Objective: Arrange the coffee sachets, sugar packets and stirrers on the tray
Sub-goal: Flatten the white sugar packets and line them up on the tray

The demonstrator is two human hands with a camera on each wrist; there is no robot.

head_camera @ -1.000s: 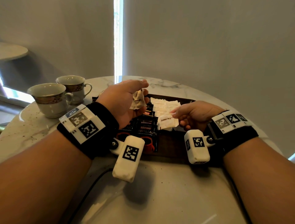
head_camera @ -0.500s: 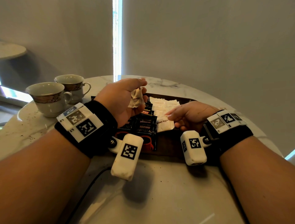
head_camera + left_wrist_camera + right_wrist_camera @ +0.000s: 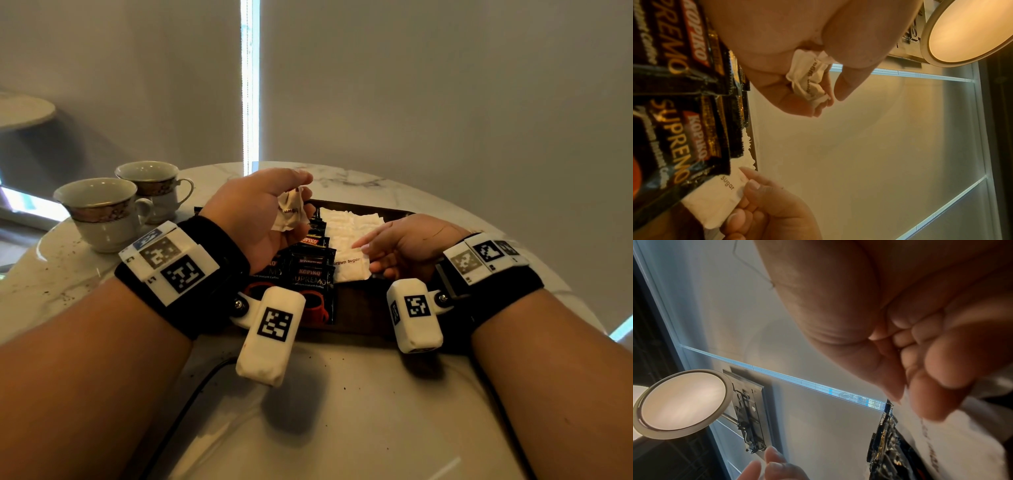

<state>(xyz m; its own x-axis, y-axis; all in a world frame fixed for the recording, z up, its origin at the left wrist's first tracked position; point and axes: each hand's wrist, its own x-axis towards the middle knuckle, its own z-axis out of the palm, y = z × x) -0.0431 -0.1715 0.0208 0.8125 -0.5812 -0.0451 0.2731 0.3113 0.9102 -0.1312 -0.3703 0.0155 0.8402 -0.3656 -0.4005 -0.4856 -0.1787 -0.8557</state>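
My left hand hovers above the tray's far left and grips a crumpled bunch of white sugar packets, also seen in the left wrist view. My right hand pinches the edge of a flat "brown sugar" packet that lies on the dark tray, right beside the black coffee sachets. A row of white sugar packets stretches behind it. In the left wrist view the pinched packet tucks against the coffee sachets. No stirrers show.
Two gold-banded teacups stand at the far left of the round marble table. A black cable runs across the near left part. A wall stands close behind the table.
My right hand has lowered the brown sugar packet slightly, down and to the left, so it now lies flat beside the coffee sachets. The left hand has barely moved with its bunch.
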